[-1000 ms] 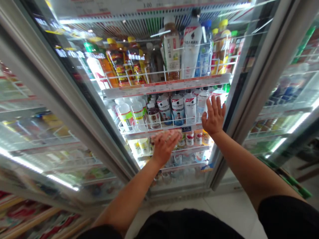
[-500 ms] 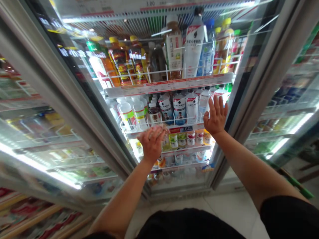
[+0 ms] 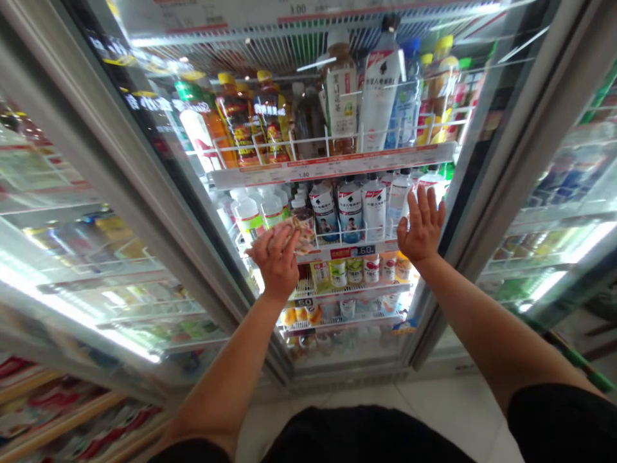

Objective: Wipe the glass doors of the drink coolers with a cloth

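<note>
A crumpled, pale patterned cloth [image 3: 303, 236] lies under the fingers of my left hand [image 3: 276, 260], which presses it against the glass door [image 3: 337, 354] of a drinks fridge. My right hand [image 3: 421, 228] rests palm-forward near the door's right side, its fingers spread and nothing in it. Behind the glass, white-labelled bottles [image 3: 350, 209] stand on the middle shelf between my two hands. Clear bottles with green labels [image 3: 248, 215] are just behind the cloth.
Metal door frames [image 3: 486, 225] run along both sides. Taller bottles [image 3: 383, 90] fill the shelf above, and small cups [image 3: 371, 269] line a lower one. Packaged goods on a rack [image 3: 58, 411] are at lower left. Pale floor tiles [image 3: 434, 402] lie below the fridge.
My left hand has slid to the left across the glass with the cloth, and more of the cloth shows. My right hand has stayed in place on the door.
</note>
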Demonstrator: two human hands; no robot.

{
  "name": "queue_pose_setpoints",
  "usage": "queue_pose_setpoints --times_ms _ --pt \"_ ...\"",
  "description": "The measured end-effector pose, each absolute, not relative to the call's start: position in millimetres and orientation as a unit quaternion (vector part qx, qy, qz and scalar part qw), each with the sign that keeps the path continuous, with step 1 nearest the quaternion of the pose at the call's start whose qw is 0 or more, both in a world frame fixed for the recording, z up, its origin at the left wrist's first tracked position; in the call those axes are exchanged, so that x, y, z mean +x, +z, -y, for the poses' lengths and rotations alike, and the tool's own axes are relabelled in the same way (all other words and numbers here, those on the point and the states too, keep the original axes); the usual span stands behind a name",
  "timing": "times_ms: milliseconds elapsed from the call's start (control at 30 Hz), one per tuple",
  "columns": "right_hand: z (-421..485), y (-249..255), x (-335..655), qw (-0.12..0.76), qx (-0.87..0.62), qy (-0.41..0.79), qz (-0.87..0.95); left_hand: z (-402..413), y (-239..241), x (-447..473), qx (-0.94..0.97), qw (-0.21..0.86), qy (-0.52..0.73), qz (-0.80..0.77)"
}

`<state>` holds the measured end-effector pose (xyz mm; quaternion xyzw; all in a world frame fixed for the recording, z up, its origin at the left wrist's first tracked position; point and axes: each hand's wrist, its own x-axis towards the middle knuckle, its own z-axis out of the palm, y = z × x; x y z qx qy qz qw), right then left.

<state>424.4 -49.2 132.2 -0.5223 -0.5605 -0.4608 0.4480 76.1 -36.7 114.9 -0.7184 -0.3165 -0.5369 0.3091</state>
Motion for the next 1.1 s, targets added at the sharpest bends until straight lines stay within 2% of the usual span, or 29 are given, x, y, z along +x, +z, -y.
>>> queue_pose_setpoints --times_ms 133,233,367,467,600,800,867,967,1100 --pt "50 133 424 0.439 -0.526 -0.463 0.562 50 78 90 -0.792 0.337 -0.435 0.264" --pt "51 133 424 0.44 -0.528 -0.457 0.565 40 109 88 -0.787 0.333 -0.447 0.266" --pt "49 132 425 0.446 -0.529 -0.451 0.564 25 163 84 -0.703 0.286 -0.563 0.327" --pt "48 131 426 0.452 -0.517 -0.463 0.561 29 155 93 -0.681 0.294 -0.593 0.313" --pt "49 132 425 0.449 -0.511 -0.473 0.56 32 144 104 -0.73 0.329 -0.546 0.247" --pt "50 132 425 0.46 -0.489 -0.486 0.56 11 252 100 -0.692 0.312 -0.59 0.276" --pt "50 132 425 0.461 -0.495 -0.478 0.56 13 266 109 -0.658 0.311 -0.607 0.318" --pt "50 132 424 0.464 -0.504 -0.465 0.561 27 241 134 -0.681 0.303 -0.567 0.35" --pt "50 132 424 0.46 -0.524 -0.444 0.563 37 216 152 -0.8 0.315 -0.423 0.286"
